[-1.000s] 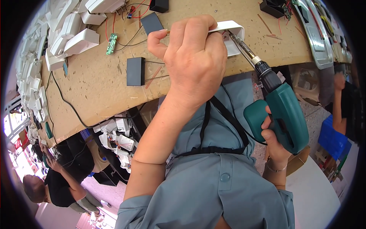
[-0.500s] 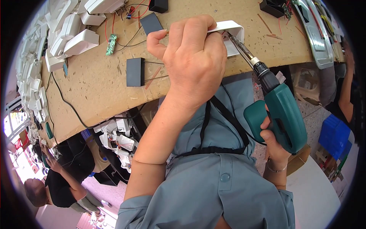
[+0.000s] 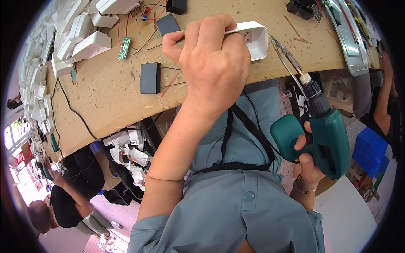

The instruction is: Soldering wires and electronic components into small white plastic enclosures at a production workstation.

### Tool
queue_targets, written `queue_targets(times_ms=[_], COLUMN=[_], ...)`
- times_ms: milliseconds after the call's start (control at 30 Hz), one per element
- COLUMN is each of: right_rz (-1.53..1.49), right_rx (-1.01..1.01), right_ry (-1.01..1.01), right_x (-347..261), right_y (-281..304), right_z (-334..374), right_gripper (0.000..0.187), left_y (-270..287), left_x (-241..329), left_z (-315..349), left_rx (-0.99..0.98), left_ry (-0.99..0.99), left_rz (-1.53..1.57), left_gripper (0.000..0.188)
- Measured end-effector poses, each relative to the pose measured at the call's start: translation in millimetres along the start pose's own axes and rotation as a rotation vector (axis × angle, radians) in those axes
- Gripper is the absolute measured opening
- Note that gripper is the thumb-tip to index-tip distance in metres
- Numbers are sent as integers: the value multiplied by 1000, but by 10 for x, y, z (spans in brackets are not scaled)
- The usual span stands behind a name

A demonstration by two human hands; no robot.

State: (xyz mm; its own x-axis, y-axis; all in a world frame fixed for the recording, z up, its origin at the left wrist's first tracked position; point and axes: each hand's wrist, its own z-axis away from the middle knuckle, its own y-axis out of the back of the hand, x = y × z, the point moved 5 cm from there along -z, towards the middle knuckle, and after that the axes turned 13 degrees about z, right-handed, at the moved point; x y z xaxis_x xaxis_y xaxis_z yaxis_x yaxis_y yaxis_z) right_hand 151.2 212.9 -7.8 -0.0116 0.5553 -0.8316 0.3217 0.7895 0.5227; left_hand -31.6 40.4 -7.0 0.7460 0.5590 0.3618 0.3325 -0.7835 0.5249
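My left hand (image 3: 217, 63) is closed around a white plastic housing (image 3: 258, 48) near the table's front edge. The housing's open end faces right, and small metal contacts with a bit of red wire show inside. My fingers hide its left part. In my right hand (image 3: 311, 168) is a green pistol-shaped soldering gun (image 3: 332, 141), gripped by its handle. Its dark tip and thin feed tube point up and left, just right of the housing and apart from it.
Black boxes (image 3: 149, 79) with wires and a green circuit board (image 3: 124, 48) lie left of my hand. White housings (image 3: 92, 45) are piled farther left. A metal tray (image 3: 356, 59) stands at right. Another person (image 3: 69, 204) works at lower left; another's arm (image 3: 383, 101) shows at far right.
The soldering gun has drawn back right and toward me, so its tip has left the inside of the housing. My left hand and the housing have barely shifted.
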Motion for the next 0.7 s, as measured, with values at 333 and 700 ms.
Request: queue_targets(times_ms=[333,700], right_rz=[-142,-187], right_rx=[45,93], right_ry=[0,78], right_x=[-1,-66], right_y=[0,-17], right_z=[-66,-155], right_gripper=[61,56], left_y=[218,560], left_x=[62,-309], left_z=[28,7], left_rx=[-117,-61], left_ry=[85,409], left_rz=[219,651], left_gripper=[45,62])
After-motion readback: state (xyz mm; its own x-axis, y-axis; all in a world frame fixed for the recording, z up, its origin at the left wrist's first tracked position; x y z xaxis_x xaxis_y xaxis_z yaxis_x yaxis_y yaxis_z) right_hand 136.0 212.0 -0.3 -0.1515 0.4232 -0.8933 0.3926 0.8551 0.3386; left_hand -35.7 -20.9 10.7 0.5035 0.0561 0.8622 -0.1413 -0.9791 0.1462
